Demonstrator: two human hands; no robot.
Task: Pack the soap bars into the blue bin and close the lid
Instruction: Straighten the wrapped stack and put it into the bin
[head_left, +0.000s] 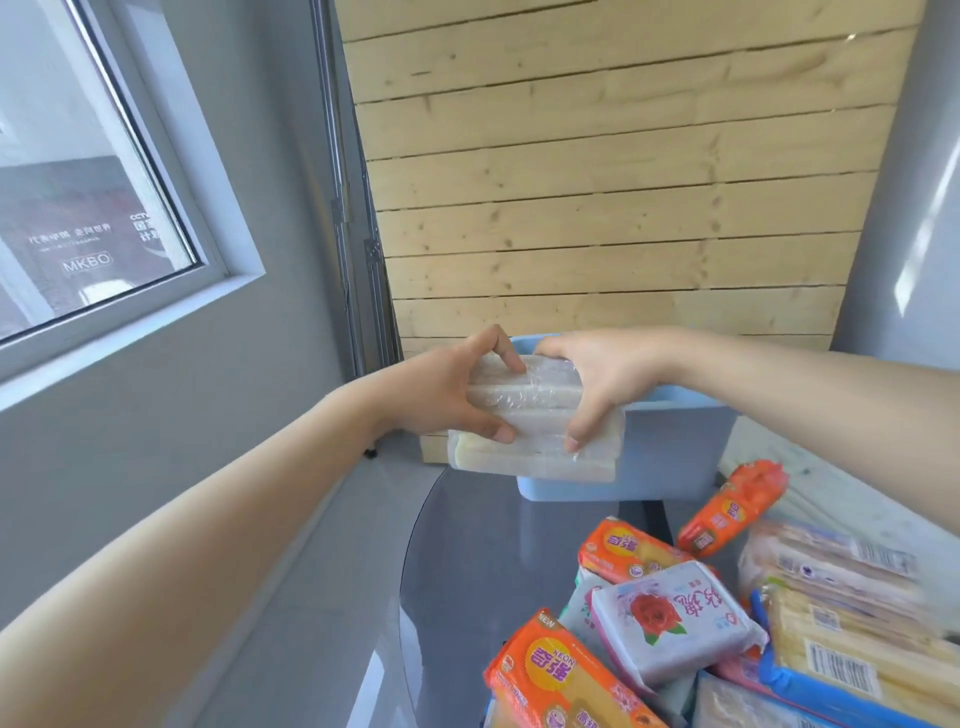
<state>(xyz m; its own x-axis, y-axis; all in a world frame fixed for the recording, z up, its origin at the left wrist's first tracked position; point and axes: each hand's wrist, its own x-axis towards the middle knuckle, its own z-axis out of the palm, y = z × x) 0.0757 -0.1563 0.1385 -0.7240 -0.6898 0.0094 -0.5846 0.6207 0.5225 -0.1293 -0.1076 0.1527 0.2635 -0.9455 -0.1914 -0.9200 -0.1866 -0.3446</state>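
A clear-wrapped pack of pale soap bars (535, 415) hangs in the air in front of the blue bin (670, 447), level with its near rim. My left hand (447, 395) grips the pack's left end. My right hand (597, 384) grips its right end from above. The bin stands open at the far edge of the dark round table (467, 561); no lid is in view. More soap packs lie heaped at the lower right: orange ones (561, 675), a white one with a red rose (670, 623), and clear-wrapped yellowish bars (852, 644).
A grey wall with a window (88, 171) runs along the left. Wooden planks (613, 182) stand behind the bin. A pale patterned surface (810, 478) shows to the right of the bin.
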